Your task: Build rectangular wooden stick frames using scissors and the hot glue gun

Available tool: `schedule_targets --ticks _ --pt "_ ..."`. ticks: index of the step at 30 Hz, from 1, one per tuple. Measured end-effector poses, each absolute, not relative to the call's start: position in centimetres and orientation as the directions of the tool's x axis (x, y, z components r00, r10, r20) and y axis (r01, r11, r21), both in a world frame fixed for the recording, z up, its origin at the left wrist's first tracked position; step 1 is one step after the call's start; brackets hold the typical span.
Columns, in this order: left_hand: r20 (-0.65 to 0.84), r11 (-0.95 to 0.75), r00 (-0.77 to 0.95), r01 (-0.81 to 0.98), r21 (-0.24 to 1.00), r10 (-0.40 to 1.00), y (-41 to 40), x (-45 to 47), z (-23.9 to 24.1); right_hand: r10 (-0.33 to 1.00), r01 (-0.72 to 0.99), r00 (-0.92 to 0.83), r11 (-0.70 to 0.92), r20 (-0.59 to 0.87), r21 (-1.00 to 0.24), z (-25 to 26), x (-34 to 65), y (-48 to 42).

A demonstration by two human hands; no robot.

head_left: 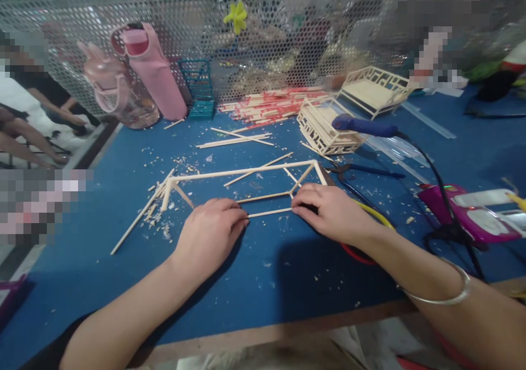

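Observation:
A thin wooden stick [269, 212] lies on the blue table [263, 271] between my two hands. My left hand [211, 233] is curled, its fingertips pinching the stick's left end. My right hand [329, 211] is curled too, pinching the right end. Just behind the stick stands a rectangular frame of glued sticks [246, 181], with a second loose stick [263, 197] lying inside it. A silver bangle [447, 293] circles my right wrist.
A blue glue gun [364, 126] with a black cord rests on a small stick-built bed model [324, 131]; a second model [373, 90] stands behind. Red-marked sticks [271, 107], pink bottles [152, 71], a teal rack [200, 87], pliers [361, 170], a purple case [472, 214]. Mesh wall behind.

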State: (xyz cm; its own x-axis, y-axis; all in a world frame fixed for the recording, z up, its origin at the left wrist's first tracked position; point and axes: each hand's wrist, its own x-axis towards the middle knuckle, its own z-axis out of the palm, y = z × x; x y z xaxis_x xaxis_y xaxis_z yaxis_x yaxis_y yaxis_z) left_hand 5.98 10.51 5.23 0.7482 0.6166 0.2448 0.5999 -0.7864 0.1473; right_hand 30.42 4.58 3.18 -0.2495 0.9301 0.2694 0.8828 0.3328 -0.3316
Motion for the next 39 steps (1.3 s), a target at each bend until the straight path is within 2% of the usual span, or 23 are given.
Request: schedule_targets --ticks 2,4,7,10,14,20,24,32,39 --pt "0.316 -0.794 0.734 0.593 0.133 0.601 9.5 4.4 5.9 0.921 0.875 -0.264 0.354 0.287 -0.331 3.1 30.4 4.6" --pt "0.356 -0.742 0.666 0.655 0.143 0.655 8.7 2.0 6.5 0.913 0.869 -0.279 0.372 0.296 -0.327 3.0 30.5 4.6" --pt "0.296 -0.581 0.523 0.798 0.159 0.799 8.3 -1.4 6.9 0.907 0.866 -0.288 0.384 0.308 -0.32 2.8 30.5 4.5" --pt "0.222 -0.495 0.454 0.848 0.189 0.863 9.0 -2.6 6.7 0.904 0.864 -0.274 0.381 0.328 -0.33 2.7 30.4 4.5" --pt "0.143 -0.543 0.523 0.803 0.247 0.84 10.3 -0.8 6.3 0.911 0.864 -0.259 0.367 0.322 -0.344 2.9 30.3 4.4" --pt "0.088 -0.585 0.578 0.797 0.153 0.811 11.3 1.2 6.3 0.903 0.874 -0.263 0.372 0.339 -0.313 3.1 30.3 4.4" --pt "0.109 -0.573 0.563 0.809 0.129 0.819 11.4 1.1 6.1 0.915 0.88 -0.222 0.337 0.338 -0.335 3.1 30.2 4.4" --pt "0.191 -0.606 0.578 0.78 0.159 0.794 11.8 0.9 5.7 0.956 0.898 -0.091 0.2 0.279 -0.393 3.1 29.8 4.8" --pt "0.173 -0.583 0.557 0.793 0.179 0.812 11.8 1.0 5.8 0.957 0.896 -0.091 0.2 0.277 -0.396 3.1 29.7 5.2"
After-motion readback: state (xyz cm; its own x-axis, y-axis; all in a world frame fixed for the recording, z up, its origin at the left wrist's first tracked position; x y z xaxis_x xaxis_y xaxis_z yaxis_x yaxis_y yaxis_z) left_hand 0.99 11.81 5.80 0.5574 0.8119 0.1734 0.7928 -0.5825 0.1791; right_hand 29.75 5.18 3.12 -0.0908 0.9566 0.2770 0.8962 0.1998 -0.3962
